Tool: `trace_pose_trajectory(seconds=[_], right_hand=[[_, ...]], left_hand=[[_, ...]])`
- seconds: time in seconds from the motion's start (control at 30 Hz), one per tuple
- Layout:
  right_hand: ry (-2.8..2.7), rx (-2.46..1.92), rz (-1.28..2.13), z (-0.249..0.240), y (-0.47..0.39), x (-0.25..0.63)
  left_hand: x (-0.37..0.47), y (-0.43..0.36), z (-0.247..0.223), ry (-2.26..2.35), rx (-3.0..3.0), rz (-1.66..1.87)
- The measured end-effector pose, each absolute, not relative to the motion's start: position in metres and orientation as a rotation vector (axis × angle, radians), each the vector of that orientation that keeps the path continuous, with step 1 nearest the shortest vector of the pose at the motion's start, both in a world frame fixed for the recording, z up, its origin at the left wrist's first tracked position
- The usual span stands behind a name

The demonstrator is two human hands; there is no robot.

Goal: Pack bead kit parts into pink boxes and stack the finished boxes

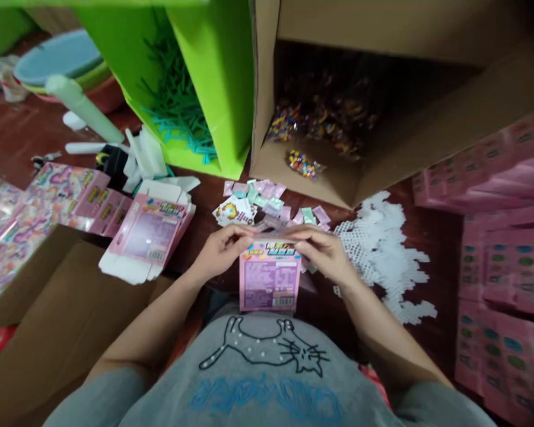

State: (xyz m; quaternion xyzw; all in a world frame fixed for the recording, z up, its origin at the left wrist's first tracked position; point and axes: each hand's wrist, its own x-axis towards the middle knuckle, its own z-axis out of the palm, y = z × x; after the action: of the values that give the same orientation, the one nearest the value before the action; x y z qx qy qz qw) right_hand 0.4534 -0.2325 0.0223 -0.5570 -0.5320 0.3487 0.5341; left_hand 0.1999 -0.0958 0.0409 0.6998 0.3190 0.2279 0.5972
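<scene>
A pink and purple printed box [270,284] stands upright in front of my shirt, its printed panel towards me. My left hand [225,249] is closed on its top left corner, thumb on the near face. At the top right corner my right hand [324,252] pinches the upper edge in the same way. Just beyond the box lie small pastel sachets [267,190] and a few printed cards [234,210]. Beside my right hand is a pile of white perforated plastic pieces [378,249]. The box's top opening is hard to make out between my fingers.
A stack of flattened pink cartons [149,231] lies left, near wrapped colourful packs [71,196] and a cardboard flap [66,284]. Ahead stand a green box [234,118] of green strips and a cardboard box [302,184] with bead bags [301,164]. Pink boxes [507,267] are stacked right.
</scene>
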Motion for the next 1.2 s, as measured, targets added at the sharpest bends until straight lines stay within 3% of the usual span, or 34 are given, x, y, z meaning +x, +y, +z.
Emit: trace_pose_trajectory(seconds=[0.2, 0.53, 0.73, 0.93, 1.2], right_hand=[[-1.075, -1.431, 0.892, 0.037, -0.226, 0.461], [-1.565, -1.315, 0.934, 0.041, -0.238, 0.481], [-1.760, -1.447, 0.573, 0.023, -0.153, 0.463], [-2.382, -1.793, 0.748, 0.017, -0.054, 0.406], [-2.328, -1.975, 0.803, 0.024, -0.027, 0.395]], left_hand=[[0.213, -0.090, 0.051, 0.740, 1.579, 0.515], [0.192, -0.098, 0.036, 0.567, 1.656, 0.583], [0.120, -0.084, 0.025, 1.060, 1.535, 0.850], [0.058, -0.107, -0.009, 1.385, 1.421, 0.856], [0.086, -0.091, -0.004, 1.335, 1.117, 1.185]])
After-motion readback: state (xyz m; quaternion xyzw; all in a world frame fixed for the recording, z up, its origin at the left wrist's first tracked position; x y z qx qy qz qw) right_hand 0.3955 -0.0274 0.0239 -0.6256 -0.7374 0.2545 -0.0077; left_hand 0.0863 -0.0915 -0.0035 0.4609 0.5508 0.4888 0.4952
